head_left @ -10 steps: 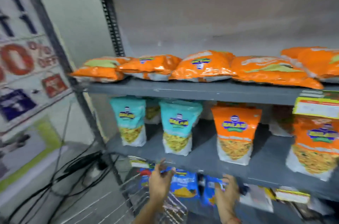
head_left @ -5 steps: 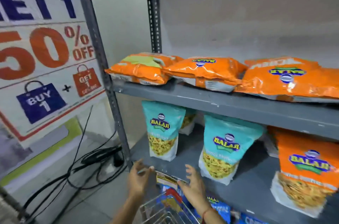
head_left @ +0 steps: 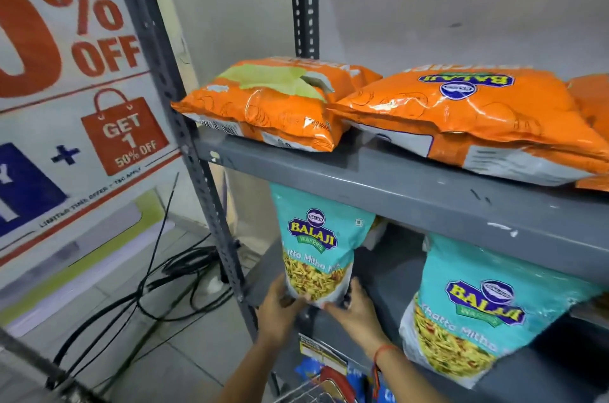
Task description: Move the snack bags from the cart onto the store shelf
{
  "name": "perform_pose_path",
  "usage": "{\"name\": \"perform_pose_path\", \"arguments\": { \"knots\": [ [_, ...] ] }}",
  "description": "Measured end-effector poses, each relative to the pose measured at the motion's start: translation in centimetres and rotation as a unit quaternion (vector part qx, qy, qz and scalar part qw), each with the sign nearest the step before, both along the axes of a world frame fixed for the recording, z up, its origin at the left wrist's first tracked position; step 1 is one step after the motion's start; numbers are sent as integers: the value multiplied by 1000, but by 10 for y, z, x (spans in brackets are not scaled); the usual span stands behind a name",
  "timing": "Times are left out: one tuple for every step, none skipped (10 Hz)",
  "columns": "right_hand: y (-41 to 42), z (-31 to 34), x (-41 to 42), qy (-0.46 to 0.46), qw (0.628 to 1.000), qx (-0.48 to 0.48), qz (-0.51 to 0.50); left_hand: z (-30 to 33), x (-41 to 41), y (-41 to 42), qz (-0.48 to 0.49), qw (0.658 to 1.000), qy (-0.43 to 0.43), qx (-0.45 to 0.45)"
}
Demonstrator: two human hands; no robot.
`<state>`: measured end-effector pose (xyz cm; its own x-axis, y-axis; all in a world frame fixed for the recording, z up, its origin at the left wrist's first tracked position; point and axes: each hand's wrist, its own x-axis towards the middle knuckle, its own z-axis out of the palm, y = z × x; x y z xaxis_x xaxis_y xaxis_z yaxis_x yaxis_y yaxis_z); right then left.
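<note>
A teal Balaji snack bag (head_left: 316, 244) stands upright at the left end of the grey middle shelf (head_left: 389, 274). My left hand (head_left: 278, 310) holds its lower left corner and my right hand (head_left: 357, 312) holds its lower right corner. A second teal bag (head_left: 484, 313) stands to the right on the same shelf. Orange snack bags (head_left: 263, 106) (head_left: 478, 115) lie flat on the upper shelf (head_left: 395, 185). The wire cart (head_left: 316, 389) shows only as a rim at the bottom edge, with blue bags (head_left: 306, 369) behind it.
A perforated grey shelf post (head_left: 197, 178) runs down just left of my hands. A sale poster (head_left: 66, 89) leans at the left. Black cables (head_left: 171, 274) lie coiled on the tiled floor beside the post.
The view has swung left and closer to the shelf. My hands have risen from the cart rim to the teal bag's base and now grip it.
</note>
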<state>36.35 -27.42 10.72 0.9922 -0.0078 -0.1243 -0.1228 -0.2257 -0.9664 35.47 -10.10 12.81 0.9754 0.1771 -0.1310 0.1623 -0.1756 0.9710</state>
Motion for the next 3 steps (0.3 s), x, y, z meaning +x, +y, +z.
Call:
{"name": "perform_pose_path", "arguments": {
  "knots": [
    [0,-2,3,-1,1000,-6,-2,-6,-2,-1,-8,1000,-3,-15],
    [0,-1,-2,1,1000,1,3,-6,-7,0,-32,999,-21,-19],
    [3,8,-24,0,1000,10,-24,2,-23,0,-39,998,-42,-32]
  ]
}}
